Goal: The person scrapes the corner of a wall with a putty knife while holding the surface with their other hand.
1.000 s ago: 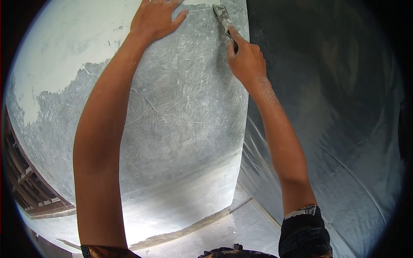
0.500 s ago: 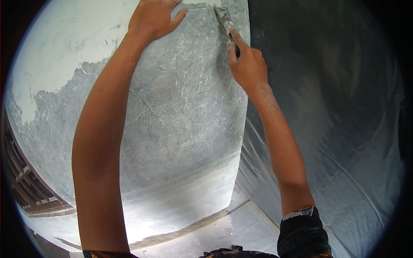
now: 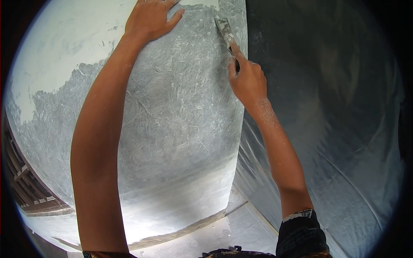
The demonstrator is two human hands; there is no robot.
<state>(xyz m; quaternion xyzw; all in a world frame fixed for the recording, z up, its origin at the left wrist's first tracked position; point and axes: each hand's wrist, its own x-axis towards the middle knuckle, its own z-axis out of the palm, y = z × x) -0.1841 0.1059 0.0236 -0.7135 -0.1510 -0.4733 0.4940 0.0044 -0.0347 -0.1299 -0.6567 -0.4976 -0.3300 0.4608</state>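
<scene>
A wall (image 3: 172, 103) fills the middle of the head view, its surface bare grey and scuffed with whitish streaks. A white coat (image 3: 56, 47) with a ragged lower edge covers its upper left. My left hand (image 3: 150, 19) lies against the wall near the top, thumb spread; its fingertips run out of the frame. My right hand (image 3: 250, 81) is closed round the dark handle of a scraper (image 3: 224, 32), index finger stretched along it. The scraper's blade is smeared with white and points up at the grey surface near the wall's right edge. Whitish dust speckles my right wrist.
Dark plastic sheeting (image 3: 327, 107) hangs beside the wall on the right, with folds and a long crease. Pale floor tiles (image 3: 249, 225) lie below. At the lower left is a brown slatted frame (image 3: 28, 185) set in the wall.
My right hand and the scraper have moved a short way down the wall, away from a remaining white patch at the top. My left hand stays in about the same place.
</scene>
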